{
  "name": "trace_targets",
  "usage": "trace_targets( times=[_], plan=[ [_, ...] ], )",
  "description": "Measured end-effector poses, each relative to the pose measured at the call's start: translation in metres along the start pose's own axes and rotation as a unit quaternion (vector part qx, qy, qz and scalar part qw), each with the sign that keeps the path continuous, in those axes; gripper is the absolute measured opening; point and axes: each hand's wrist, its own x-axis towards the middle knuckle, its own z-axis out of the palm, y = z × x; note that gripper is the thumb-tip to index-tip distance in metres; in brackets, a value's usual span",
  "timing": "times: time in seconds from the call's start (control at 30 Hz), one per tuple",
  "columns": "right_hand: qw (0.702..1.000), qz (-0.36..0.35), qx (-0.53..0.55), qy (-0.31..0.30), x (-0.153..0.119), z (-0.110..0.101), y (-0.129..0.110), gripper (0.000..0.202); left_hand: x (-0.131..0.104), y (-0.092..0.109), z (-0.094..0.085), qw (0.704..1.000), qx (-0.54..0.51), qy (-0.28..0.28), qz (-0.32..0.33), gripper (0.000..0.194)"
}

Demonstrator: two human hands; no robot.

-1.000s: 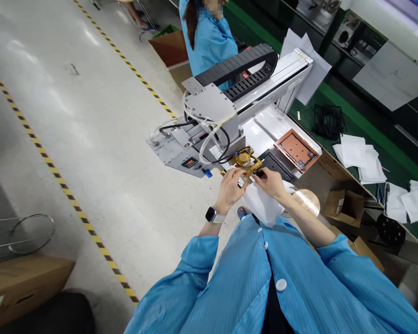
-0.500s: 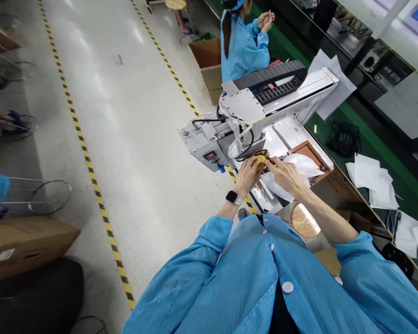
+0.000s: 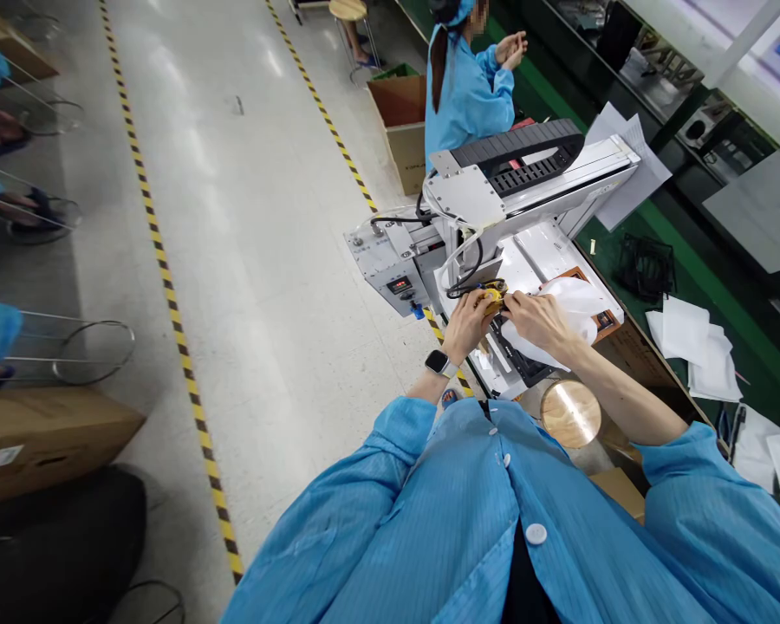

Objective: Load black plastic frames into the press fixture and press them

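My left hand [image 3: 466, 325], with a watch on its wrist, has its fingers closed on a small yellow round part [image 3: 493, 300] at the head of a white bench machine [image 3: 468, 195]. Just right of that part, my right hand [image 3: 538, 322] pinches with its fingertips; what lies between them is too small to make out. A white thin sheet [image 3: 578, 299] spreads beneath and beyond my right hand, partly over an orange-brown framed tray [image 3: 607, 325]. Below my hands a black slotted piece [image 3: 526, 364] rests on the machine's white bed.
The machine's control box [image 3: 398, 282] with a red display juts out left. On the green bench at right lie white sheets [image 3: 695, 334] and a black frame [image 3: 646, 269]. A round wooden stool [image 3: 570, 413] stands below. A co-worker [image 3: 471, 87] in blue sits beyond the machine.
My right hand has shifted slightly, and the white sheet now covers more of the orange-brown tray. More of the black slotted piece shows. The whole view has swung a little.
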Motion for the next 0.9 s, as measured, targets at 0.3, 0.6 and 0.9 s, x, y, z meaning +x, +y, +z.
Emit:
trace_targets(
  times=[0.3,0.6,0.9],
  plan=[
    [1.000,-0.028,-0.012,0.004,0.005,-0.006,0.017,0.045,-0.001,0.000,0.005,1.000,-0.008,0.009,-0.007,0.031],
    [0.986,-0.154,-0.070,-0.003,0.006,-0.006,0.025,0.050,-0.004,0.001,0.005,0.999,-0.023,0.014,-0.018,0.034],
    [0.996,-0.071,-0.046,-0.008,0.002,0.001,0.022,0.039,-0.005,0.007,0.006,0.999,-0.017,0.012,-0.033,0.038]
  ],
)
